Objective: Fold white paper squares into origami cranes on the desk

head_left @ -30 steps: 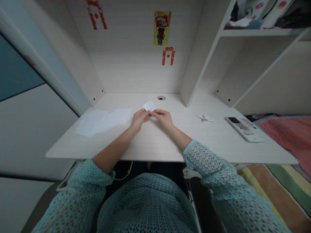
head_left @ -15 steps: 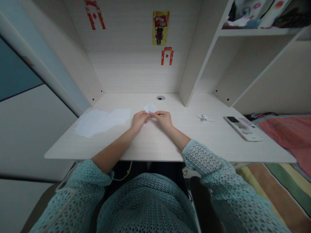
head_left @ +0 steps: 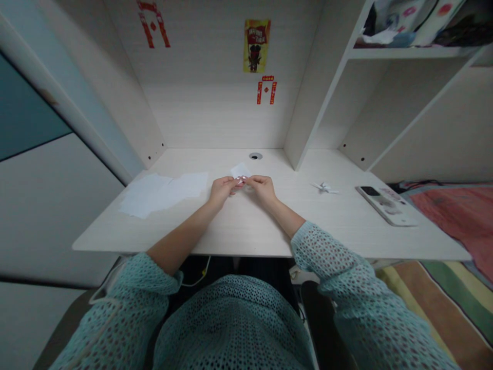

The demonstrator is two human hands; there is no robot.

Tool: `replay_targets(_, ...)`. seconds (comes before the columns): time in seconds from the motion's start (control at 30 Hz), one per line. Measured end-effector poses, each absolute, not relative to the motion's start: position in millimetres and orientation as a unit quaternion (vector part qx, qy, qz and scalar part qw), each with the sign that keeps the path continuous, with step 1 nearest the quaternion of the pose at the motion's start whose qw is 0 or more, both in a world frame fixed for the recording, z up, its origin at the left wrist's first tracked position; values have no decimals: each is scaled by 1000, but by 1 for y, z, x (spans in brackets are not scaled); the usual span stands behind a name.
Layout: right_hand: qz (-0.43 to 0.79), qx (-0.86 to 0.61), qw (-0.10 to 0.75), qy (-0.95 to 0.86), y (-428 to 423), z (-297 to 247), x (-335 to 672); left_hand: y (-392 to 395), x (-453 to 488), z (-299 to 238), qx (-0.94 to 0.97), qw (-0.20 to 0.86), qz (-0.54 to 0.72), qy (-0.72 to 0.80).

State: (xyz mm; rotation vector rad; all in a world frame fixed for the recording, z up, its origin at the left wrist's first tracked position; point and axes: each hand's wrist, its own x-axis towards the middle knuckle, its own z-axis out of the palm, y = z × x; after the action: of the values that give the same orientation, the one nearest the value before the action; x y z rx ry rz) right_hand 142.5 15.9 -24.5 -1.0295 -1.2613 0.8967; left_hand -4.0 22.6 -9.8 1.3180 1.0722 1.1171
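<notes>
Between my two hands is a small piece of white paper (head_left: 240, 170), its flat upper part standing out beyond the fingertips. My left hand (head_left: 222, 189) pinches it from the left, fingers closed. From the right, my right hand (head_left: 262, 189) grips it with thumb and fingers pressed together. The fingertips of both hands nearly meet and cover the paper's lower part, so its folds are hard to make out. Over to the right lies a small folded white paper figure (head_left: 325, 188) with thin pointed ends.
White paper sheets (head_left: 162, 192) lie overlapping on the left of the desk (head_left: 239, 236). A phone (head_left: 386, 205) rests face down near the right end. Behind my hands is a round cable hole (head_left: 255, 156). An upright panel (head_left: 323, 87) divides the back right.
My fingertips have drawn slightly apart and shifted a little on the paper, which both hands still hold. The whole view has moved very slightly.
</notes>
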Motion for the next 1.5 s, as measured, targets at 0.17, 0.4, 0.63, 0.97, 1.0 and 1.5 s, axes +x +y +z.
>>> replay_targets(0.17, 391, -439, 587, -557, 16, -23, 148, 23, -5, -9, 538, 548, 466, 440)
replay_targets(0.4, 417, -444, 622, -492, 13, -20, 142, 24, -4, -11, 543, 529, 466, 457)
replay_targets(0.63, 434, -467, 625, -451, 14, -18, 144, 26, -6, -11, 550, 519, 466, 460)
replay_targets(0.97, 439, -478, 631, -425, 17, -24, 143, 24, -3, -10, 540, 537, 459, 458)
replay_targets(1.0, 431, -479, 644, -412, 18, -25, 143, 24, -4, -9, 541, 534, 460, 459)
replay_targets(1.5, 199, -448, 551, -676, 19, -22, 154, 20, -20, 0, 776, 148, 355, 500)
